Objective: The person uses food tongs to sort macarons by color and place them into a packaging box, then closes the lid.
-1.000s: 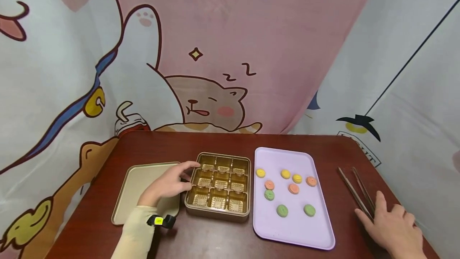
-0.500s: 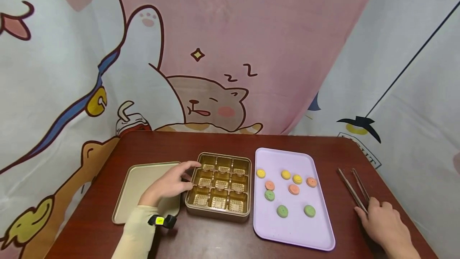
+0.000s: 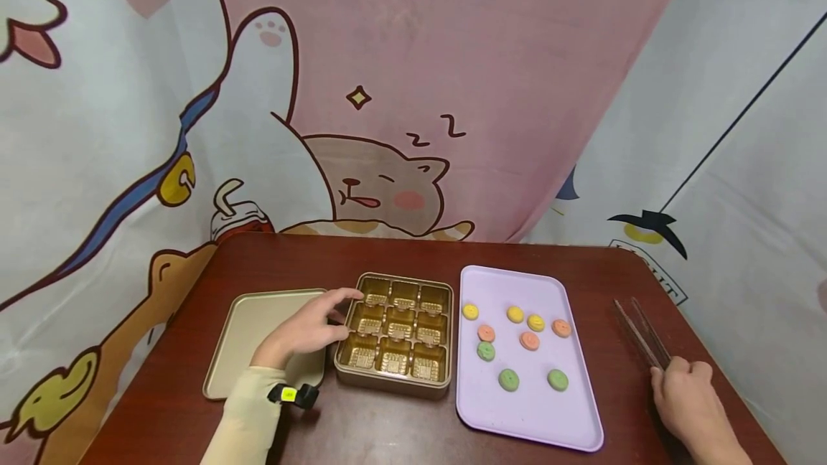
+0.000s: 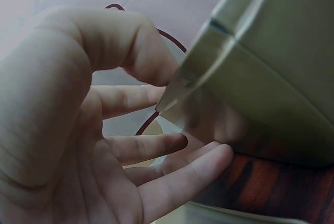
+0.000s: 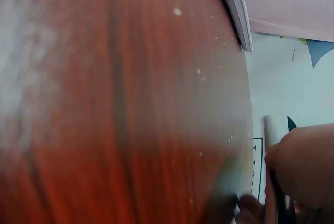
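My left hand (image 3: 309, 329) rests against the left wall of a gold box (image 3: 394, 385) with empty square compartments; in the left wrist view the thumb (image 4: 141, 51) touches the box rim (image 4: 219, 51) and the fingers lie nearly straight beside it. Right of the box, a lilac tray (image 3: 530, 422) carries several small round sweets (image 3: 508, 379) in yellow, orange and green. At the table's right edge my right hand (image 3: 686, 397) is curled round the near ends of a pair of dark chopsticks (image 3: 639, 332), which look blurred. The right wrist view shows a finger (image 5: 305, 166) against one stick (image 5: 270, 172).
The box's gold lid (image 3: 258, 332) lies flat left of the box, partly under my left forearm. The dark red table (image 3: 388, 257) backs onto a cartoon-printed curtain (image 3: 388, 92). Its right edge runs just beyond the chopsticks.
My right hand drew back toward the near edge and curled round the chopsticks' near ends; the sticks shifted slightly. The left hand, box and tray stayed put.
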Tool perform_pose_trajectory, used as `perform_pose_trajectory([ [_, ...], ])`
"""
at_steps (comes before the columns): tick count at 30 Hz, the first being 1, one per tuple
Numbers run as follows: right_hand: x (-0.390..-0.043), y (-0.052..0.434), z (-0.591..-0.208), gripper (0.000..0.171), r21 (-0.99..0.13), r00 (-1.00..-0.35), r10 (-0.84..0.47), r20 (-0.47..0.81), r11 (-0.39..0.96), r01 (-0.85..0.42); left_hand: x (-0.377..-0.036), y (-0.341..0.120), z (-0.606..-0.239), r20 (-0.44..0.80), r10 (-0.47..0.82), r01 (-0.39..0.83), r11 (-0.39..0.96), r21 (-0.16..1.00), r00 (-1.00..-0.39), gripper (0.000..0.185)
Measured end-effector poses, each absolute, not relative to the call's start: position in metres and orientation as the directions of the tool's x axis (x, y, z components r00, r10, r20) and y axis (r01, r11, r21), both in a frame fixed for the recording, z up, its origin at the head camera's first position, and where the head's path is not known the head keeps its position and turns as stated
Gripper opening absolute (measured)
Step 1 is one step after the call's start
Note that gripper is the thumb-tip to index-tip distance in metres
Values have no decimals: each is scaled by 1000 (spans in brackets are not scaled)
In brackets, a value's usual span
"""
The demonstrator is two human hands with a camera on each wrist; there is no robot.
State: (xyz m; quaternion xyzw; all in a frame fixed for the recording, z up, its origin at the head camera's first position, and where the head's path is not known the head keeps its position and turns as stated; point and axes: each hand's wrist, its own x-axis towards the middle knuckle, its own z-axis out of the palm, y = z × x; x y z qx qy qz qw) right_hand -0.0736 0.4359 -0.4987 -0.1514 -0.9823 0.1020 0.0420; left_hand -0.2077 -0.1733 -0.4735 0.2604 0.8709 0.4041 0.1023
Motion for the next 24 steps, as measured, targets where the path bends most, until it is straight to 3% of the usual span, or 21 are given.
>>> perform_pose_trajectory([
  [5, -71, 430, -498, 34, -269, -945, 297, 134, 929, 254, -208, -173, -473, 22, 530, 363, 548, 754, -848, 67],
  [9, -71, 427, -493, 42, -250, -960, 235, 152, 949, 193, -208, -173, -473, 25, 529, 363, 545, 756, -848, 66],
  [17, -71, 422, -472, 60, -201, -995, 99, 14, 975, 94, -207, -173, -472, 24, 530, 361, 544, 757, -848, 66],
  [24, -62, 417, -458, 59, -156, -1000, -10, 6, 988, -11, -208, -173, -472, 13, 520, 354, 561, 748, -854, 66],
])
